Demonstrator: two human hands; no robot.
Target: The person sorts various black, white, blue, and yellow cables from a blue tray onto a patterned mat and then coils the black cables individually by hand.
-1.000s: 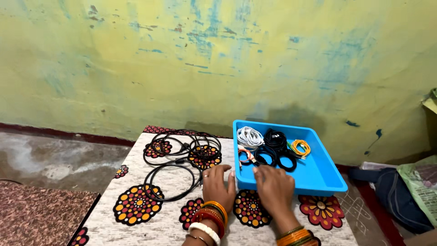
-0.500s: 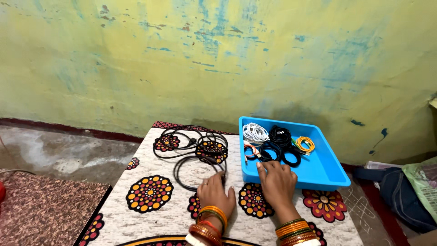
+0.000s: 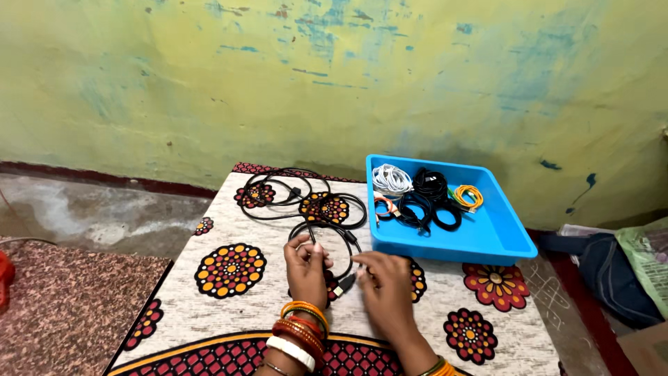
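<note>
A long black cable (image 3: 306,202) lies in loose loops on the patterned tablecloth (image 3: 229,306). My left hand (image 3: 307,268) pinches a stretch of that cable near its front loop. My right hand (image 3: 383,285) holds the cable close to its black plug end (image 3: 344,284), which lies between the two hands. Behind my right hand stands a blue tray (image 3: 487,240) holding several coiled cables: a white one (image 3: 391,179), black ones (image 3: 428,198) and an orange-yellow one (image 3: 466,196).
The table stands against a worn yellow-green wall. A dark bag (image 3: 602,275) and a green sack (image 3: 647,261) lie on the floor at the right. A mottled mat (image 3: 62,306) and grey floor lie at the left.
Both hands have drawn back from the tray's front edge toward me and taken hold of the black cable's end. The cable's front loop has shifted and tightened.
</note>
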